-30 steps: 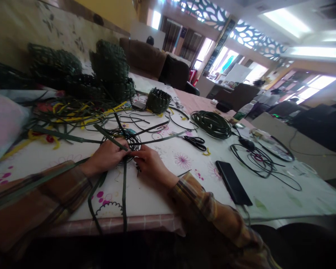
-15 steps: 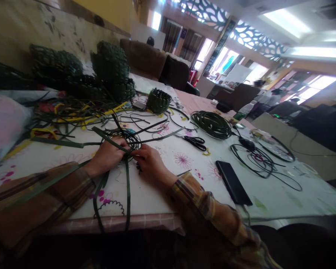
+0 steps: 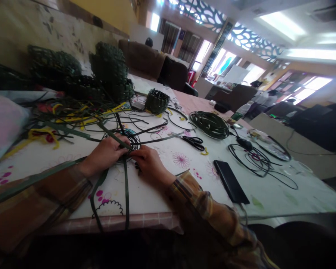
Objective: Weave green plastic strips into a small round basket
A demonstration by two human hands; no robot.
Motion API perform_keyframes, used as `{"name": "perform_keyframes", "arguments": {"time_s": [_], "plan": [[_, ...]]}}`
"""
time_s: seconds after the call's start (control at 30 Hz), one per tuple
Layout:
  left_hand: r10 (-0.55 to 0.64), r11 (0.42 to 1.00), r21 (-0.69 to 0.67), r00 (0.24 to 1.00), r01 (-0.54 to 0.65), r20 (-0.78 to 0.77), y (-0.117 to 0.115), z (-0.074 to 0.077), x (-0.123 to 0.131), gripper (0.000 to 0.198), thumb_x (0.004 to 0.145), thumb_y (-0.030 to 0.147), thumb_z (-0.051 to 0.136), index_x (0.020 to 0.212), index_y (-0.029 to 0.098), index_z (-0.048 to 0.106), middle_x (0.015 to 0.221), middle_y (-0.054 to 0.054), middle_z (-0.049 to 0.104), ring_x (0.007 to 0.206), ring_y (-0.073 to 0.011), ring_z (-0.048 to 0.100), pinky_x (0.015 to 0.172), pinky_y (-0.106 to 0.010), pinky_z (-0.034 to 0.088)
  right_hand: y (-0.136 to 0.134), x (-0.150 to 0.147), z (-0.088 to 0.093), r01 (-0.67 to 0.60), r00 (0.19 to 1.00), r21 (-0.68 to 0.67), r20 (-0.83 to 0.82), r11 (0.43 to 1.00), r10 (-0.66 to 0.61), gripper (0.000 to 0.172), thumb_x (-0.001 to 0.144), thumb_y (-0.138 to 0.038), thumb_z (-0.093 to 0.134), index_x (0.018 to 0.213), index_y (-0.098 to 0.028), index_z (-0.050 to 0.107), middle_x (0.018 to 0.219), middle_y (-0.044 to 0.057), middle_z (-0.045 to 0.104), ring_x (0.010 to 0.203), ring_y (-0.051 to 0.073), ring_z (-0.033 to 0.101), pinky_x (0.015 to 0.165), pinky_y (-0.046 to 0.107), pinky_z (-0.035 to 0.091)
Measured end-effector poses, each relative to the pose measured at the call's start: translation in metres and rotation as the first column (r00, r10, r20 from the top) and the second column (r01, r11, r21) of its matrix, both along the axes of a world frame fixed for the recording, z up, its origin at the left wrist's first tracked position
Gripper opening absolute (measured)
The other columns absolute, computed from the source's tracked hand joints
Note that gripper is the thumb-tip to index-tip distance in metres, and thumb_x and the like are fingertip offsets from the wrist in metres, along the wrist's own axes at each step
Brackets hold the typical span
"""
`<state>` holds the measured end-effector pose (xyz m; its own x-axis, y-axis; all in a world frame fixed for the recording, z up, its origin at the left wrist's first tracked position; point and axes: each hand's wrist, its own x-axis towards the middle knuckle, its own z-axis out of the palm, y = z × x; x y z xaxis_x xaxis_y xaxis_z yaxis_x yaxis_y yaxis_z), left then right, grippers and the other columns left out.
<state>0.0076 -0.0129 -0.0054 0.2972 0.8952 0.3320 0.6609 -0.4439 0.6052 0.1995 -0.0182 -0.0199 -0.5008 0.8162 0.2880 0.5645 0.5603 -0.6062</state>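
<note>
Between both hands: flat round dark-green weave (image 3: 126,142), strips radiating outward; left hand (image 3: 105,154) and right hand (image 3: 148,163) pinch its strips. Small woven basket (image 3: 156,101) at 1 o'clock, contents unseen.

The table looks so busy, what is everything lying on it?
woven base: one, dark green, under both hands, strips fanning out
loose strips: many, green and yellow, left of the base
small basket: one, dark green, far middle
large woven pieces: several, dark green, far left
coil of strip: one, dark green, right of the basket
scissors: one, black, before the coil
phone: one, black, near right edge
cables: a tangle, black, far right
tablecloth: one, white with pink flowers
left hand: on the base, pinching a strip
right hand: on the base's near edge
</note>
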Motion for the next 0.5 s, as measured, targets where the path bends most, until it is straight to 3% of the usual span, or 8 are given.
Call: {"name": "perform_keyframes", "arguments": {"time_s": [0.33,0.5], "plan": [[-0.038,0.999,-0.033,0.99,0.034,-0.138,0.0015,-0.0022,-0.0033,0.023,0.082,0.03,0.05,0.079,0.02,0.071,0.089,-0.007,0.071,0.088,-0.0243,0.063,0.085,-0.035,0.046,0.0005,0.0006,-0.0016,-0.013,0.999,-0.007,-0.031,1.0,0.013,0.018,0.09,-0.014,0.064,0.098,-0.022,0.078,0.077,0.0,0.057,0.074,0.012,0.053,0.068,0.024,0.038],[-0.096,0.991,-0.105,0.99,0.085,-0.107,0.0038,-0.0011,-0.0072,0.024,0.079,0.034,0.054,0.085,0.022,0.074,0.09,-0.005,0.074,0.088,-0.0233,0.065,0.082,-0.032,0.047,0.0004,0.0011,-0.0013,-0.016,1.0,-0.019,-0.023,1.0,0.016,0.019,0.09,-0.014,0.063,0.102,-0.021,0.077,0.077,0.0,0.056,0.076,0.013,0.053,0.069,0.025,0.039]]}}
